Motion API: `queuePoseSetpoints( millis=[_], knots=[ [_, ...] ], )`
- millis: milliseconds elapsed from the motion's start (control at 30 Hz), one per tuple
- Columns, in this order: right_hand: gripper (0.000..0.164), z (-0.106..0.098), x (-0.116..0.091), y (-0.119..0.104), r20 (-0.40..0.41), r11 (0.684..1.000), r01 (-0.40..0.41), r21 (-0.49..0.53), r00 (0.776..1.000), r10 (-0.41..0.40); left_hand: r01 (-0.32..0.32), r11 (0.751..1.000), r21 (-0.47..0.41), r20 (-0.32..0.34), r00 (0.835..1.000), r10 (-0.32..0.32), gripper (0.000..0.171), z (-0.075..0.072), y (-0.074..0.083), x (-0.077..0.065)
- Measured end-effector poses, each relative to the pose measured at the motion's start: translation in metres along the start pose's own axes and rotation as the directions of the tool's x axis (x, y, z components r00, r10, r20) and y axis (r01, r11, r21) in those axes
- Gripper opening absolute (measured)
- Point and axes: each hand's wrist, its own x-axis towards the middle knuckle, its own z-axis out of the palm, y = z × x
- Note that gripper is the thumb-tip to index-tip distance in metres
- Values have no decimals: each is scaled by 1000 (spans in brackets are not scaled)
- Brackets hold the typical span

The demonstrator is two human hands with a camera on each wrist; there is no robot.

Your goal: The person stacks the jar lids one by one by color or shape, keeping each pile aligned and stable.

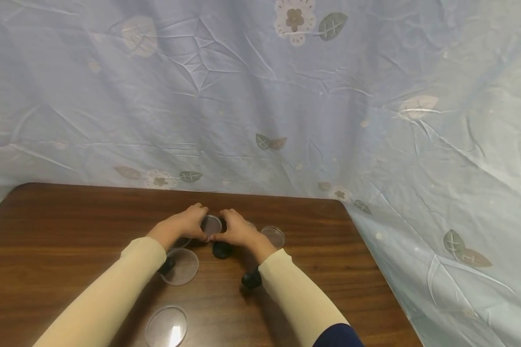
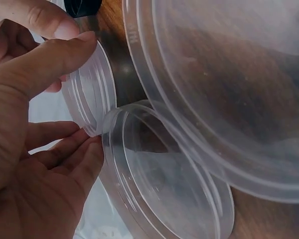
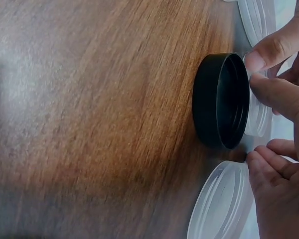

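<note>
Both hands meet around a small round clear plastic lid (image 1: pixel 211 226) near the table's far side. My left hand (image 1: pixel 181 225) holds its left side, thumb at the near edge and fingers at the far edge, as the left wrist view shows. My right hand (image 1: pixel 240 232) holds it from the right, its thumb beside the left thumb. Just in front of the hands a black lid (image 3: pixel 207 102) lies on the table, hollow side showing. Two larger clear lids (image 2: pixel 219 94) lie beside the left hand, one partly behind the left wrist.
Another clear lid (image 1: pixel 167 326) lies near the front of the wooden table (image 1: pixel 61 270). Stacked-looking clear lids (image 1: pixel 273 236) sit right of the right hand. A pale patterned cloth (image 1: pixel 243 111) hangs behind the table and along its right side.
</note>
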Motion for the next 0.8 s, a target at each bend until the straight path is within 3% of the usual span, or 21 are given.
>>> queuePoseSetpoints(
  millis=[333, 633, 800],
  knots=[
    [68, 3, 7, 1, 16, 998, 61, -21, 998, -61, -6, 999, 41, 7, 1000, 6, 84, 0, 5, 0],
    [66, 6, 11, 0, 29, 998, 44, -37, 999, -43, -24, 999, 46, -21, 999, 25, 77, 3, 1, 2],
    [65, 6, 10, -2, 31, 998, 41, -46, 999, -39, -4, 999, 33, -18, 1000, 5, 77, 4, 0, 2]
  ],
)
